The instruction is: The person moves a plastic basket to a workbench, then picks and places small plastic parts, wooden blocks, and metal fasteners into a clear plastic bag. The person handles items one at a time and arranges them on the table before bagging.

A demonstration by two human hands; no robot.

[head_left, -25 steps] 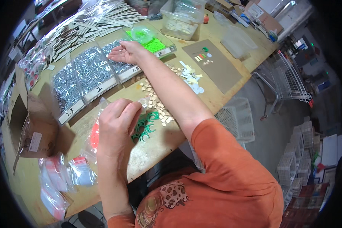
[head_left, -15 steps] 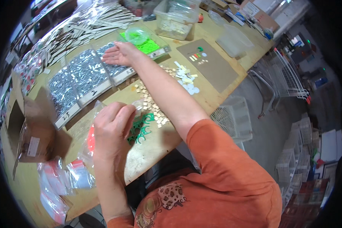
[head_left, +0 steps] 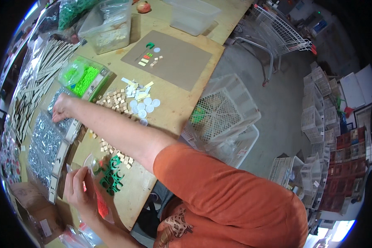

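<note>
My right hand [head_left: 62,108] reaches into the far tray compartment of small silvery metal pieces [head_left: 58,94]. Its fingers curl together and point down, and what they hold, if anything, is hidden. Close to me, my left hand [head_left: 79,189] is raised with fingers closed on a clear plastic bag [head_left: 90,162]. Behind that hand lie bright red pieces [head_left: 101,203] in clear plastic, partly covered by it. Green curved plastic pieces [head_left: 112,177] are heaped just right of it. Small wooden blocks [head_left: 113,99] are scattered on both sides of my right forearm.
A bin of bright green pieces [head_left: 86,80] adjoins the metal-piece tray. White discs [head_left: 142,108] and pale strips [head_left: 137,89] lie beyond my forearm. A brown board [head_left: 173,62] bears several sample pieces. Clear tubs stand behind; a cardboard box [head_left: 45,215] is near left.
My right hand has gone from flat and outstretched to curled down in the metal pieces. The head view has turned to the right. My left hand keeps hold of the clear bag.
</note>
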